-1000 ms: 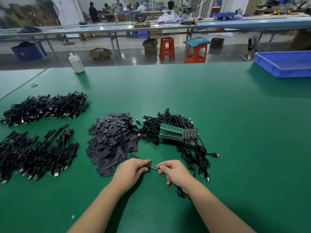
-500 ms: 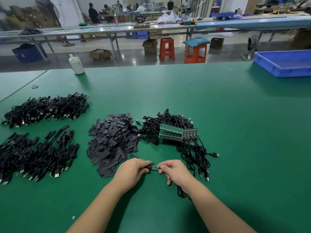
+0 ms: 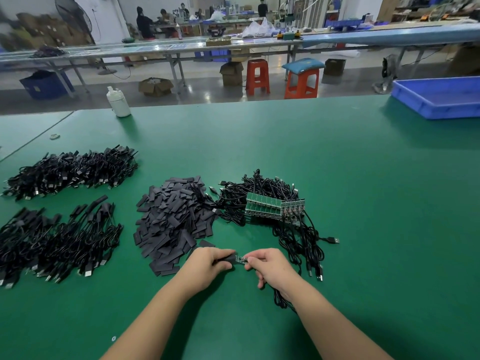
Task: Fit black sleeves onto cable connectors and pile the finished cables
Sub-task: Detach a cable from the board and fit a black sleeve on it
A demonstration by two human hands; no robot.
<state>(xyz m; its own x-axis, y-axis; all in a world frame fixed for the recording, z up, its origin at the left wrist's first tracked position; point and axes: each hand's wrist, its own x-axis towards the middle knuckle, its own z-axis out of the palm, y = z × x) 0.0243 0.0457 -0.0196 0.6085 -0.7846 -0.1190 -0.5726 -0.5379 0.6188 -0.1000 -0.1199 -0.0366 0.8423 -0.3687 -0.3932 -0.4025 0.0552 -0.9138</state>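
Black sleeve (image 3: 225,260) half over small green connector board (image 3: 240,259), horiz.

white bottle (image 3: 118,103), blue tray (image 3: 439,100), orange stools (image 3: 301,83)

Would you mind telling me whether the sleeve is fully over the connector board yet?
Not yet. The sleeve in the left hand covers one end only; bare board shows before the right hand.

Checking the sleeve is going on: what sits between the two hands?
In the head view, a small green connector board bridges the gap, its left end entering the black sleeve held by the left hand; the right hand pinches its other end.
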